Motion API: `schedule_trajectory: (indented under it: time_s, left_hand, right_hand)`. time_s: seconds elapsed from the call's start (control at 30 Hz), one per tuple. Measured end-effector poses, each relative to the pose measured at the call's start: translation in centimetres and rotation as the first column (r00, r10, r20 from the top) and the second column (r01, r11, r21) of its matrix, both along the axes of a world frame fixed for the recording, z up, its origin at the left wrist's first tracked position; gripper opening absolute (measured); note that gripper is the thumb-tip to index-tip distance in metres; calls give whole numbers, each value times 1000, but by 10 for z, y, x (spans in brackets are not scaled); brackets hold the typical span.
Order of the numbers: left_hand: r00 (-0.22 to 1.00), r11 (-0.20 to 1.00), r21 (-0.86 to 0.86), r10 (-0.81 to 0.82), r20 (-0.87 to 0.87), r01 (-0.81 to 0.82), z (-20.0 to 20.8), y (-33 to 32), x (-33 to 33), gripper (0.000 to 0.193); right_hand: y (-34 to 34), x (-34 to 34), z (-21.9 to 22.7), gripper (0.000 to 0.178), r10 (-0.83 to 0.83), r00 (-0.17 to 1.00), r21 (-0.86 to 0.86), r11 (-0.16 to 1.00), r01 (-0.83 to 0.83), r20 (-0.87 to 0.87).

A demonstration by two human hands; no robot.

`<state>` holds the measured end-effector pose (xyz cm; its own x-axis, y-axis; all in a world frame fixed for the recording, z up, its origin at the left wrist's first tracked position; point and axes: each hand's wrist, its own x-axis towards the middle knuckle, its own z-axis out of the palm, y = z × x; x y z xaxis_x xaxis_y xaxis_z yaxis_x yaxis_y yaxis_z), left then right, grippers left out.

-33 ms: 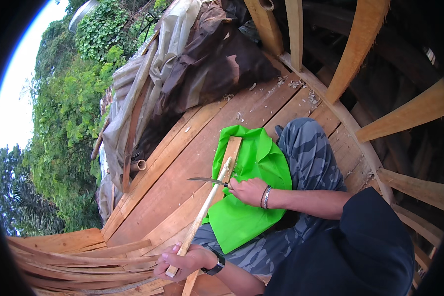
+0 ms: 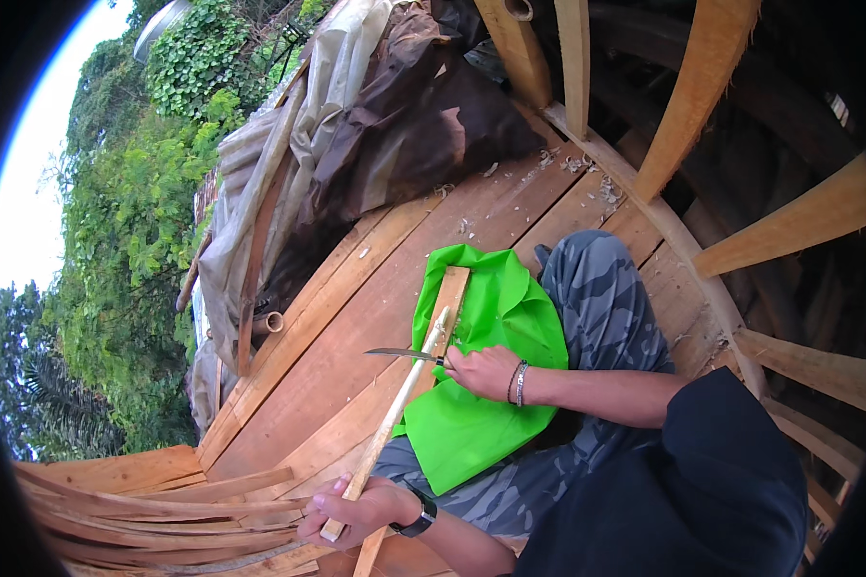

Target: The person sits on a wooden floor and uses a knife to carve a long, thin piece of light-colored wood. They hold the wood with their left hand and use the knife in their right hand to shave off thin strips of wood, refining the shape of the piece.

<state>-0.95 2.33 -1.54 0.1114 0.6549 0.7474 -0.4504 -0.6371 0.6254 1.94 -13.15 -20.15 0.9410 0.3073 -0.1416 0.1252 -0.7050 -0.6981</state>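
Head view: we have the left hand low in the scene, its fingers wrapped round the near end of a pale stick. The stick slants up and away, its far end above a flat wooden strip on a green cloth. Our right hand has its fingers closed on the handle of a knife — the blade points left across the stick, though we cannot tell whether its edge touches. Wood shavings lie scattered on the plank floor — well apart from our hands.
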Motion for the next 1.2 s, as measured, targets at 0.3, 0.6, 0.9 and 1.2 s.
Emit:
schedule_trajectory:
  time_s: [0.3,0.6,0.9,1.2]
  left_hand:
    - [999,1000,-19,22,-30,-22,0,3,-2,23]
    - [1000,999,-42,5,-5,-5,-2,5,-1,24]
    - [1000,1000,-25,-10,-4,10,1,6,4,25]
    - [1000,1000,-25,-11,-6,11,-4,18,3,24]
  right_hand:
    - [-1,15,-42,36,-130,959,-4,991,133,-253]
    - [2,-5,-3,36,-59,986,2,998,60,-156]
    - [0,1,-24,29,-48,999,-26,999,48,-20]
    - [4,2,-32,30,-100,993,-54,994,96,-66]
